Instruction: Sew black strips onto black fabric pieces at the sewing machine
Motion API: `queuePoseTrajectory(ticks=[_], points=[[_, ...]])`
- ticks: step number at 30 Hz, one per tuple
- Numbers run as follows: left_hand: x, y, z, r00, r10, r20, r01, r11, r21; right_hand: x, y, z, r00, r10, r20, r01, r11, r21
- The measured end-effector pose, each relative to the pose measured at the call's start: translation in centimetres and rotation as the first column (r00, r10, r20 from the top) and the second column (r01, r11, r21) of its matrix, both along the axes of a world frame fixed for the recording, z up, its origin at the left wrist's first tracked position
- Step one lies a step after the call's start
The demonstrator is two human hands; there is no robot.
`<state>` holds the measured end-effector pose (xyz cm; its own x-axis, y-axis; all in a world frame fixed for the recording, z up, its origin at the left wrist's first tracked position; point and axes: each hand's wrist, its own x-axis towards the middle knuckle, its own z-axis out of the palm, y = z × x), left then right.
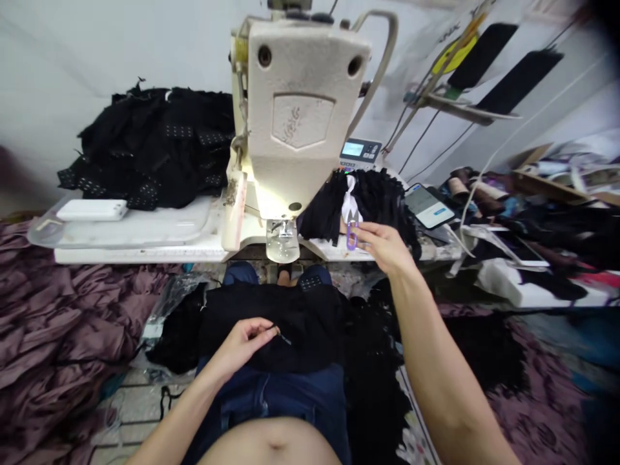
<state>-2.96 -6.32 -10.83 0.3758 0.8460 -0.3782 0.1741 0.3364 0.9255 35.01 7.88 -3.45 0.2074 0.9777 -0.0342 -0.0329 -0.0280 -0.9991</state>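
Note:
My left hand hovers over the black fabric on my lap, with finger and thumb pinched on a thin dark thread. My right hand is out at the sewing machine table, fingers spread and empty. Its fingertips are right beside purple-handled thread snips, and I cannot tell whether they touch. The snips lie against a white piece of cloth on a heap of black strips.
The cream sewing machine head rises at the table's middle, with its presser foot below. Behind the table lies a black pile of hook-and-eye strips. A white power bank and a phone sit nearby. Maroon cloth heaps at left.

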Motion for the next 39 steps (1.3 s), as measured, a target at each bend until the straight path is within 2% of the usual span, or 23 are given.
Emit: queuePoseTrajectory(ticks=[1, 3, 6, 10, 14, 17, 21, 23, 25, 29, 34, 36, 39], points=[[0.0, 0.1, -0.1, 1.000, 0.010, 0.002, -0.010, 1.000, 0.000, -0.8, -2.0, -0.1, 0.999, 0.032, -0.031, -0.033, 0.999, -0.034], [-0.1, 0.2, -0.1, 1.000, 0.019, 0.004, -0.019, 1.000, 0.003, -2.9, -6.2, -0.6, 0.968, 0.156, -0.198, -0.193, 0.964, -0.182], [-0.5, 0.5, 0.1, 1.000, 0.011, 0.000, -0.011, 1.000, 0.005, -6.7, -12.3, -2.2, 0.908, 0.197, -0.370, -0.320, 0.897, -0.306], [-0.9, 0.7, 0.6, 0.999, -0.029, -0.017, 0.029, 1.000, 0.001, -11.1, -18.3, -5.3, 0.789, 0.122, -0.602, -0.443, 0.792, -0.421], [-0.8, 0.4, 1.1, 0.999, -0.045, -0.020, 0.045, 0.999, -0.002, -13.8, -21.6, -7.8, 0.676, 0.030, -0.736, -0.526, 0.720, -0.453], [-0.7, -0.2, 1.2, 0.999, -0.035, -0.007, 0.035, 0.999, -0.018, -15.2, -22.5, -8.8, 0.565, -0.014, -0.825, -0.591, 0.691, -0.416], [-0.6, -0.8, 1.0, 1.000, -0.002, 0.017, 0.003, 0.999, -0.033, -17.0, -22.0, -9.1, 0.428, -0.014, -0.904, -0.678, 0.656, -0.331], [-0.7, -1.0, 0.9, 1.000, 0.002, 0.024, -0.001, 0.999, -0.039, -17.8, -21.5, -9.1, 0.378, -0.006, -0.926, -0.696, 0.658, -0.289], [-0.8, -1.2, 0.9, 1.000, 0.001, 0.025, 0.000, 0.999, -0.046, -18.4, -21.0, -9.0, 0.346, 0.001, -0.938, -0.681, 0.688, -0.250], [-1.1, -1.5, 0.8, 1.000, 0.006, 0.023, -0.005, 0.999, -0.050, -18.8, -20.4, -8.7, 0.317, 0.009, -0.948, -0.616, 0.762, -0.199], [-0.7, -1.3, 0.8, 1.000, -0.009, 0.028, 0.010, 0.999, -0.035, -18.4, -19.8, -8.4, 0.313, 0.028, -0.949, -0.618, 0.765, -0.181], [-0.3, -1.1, 0.9, 0.999, -0.026, 0.031, 0.026, 0.999, -0.027, -18.4, -19.7, -8.6, 0.334, 0.029, -0.942, -0.615, 0.764, -0.195], [0.0, -1.0, 1.0, 0.999, -0.041, 0.024, 0.041, 0.999, -0.016, -18.4, -20.0, -9.0, 0.410, 0.035, -0.911, -0.581, 0.781, -0.231]])
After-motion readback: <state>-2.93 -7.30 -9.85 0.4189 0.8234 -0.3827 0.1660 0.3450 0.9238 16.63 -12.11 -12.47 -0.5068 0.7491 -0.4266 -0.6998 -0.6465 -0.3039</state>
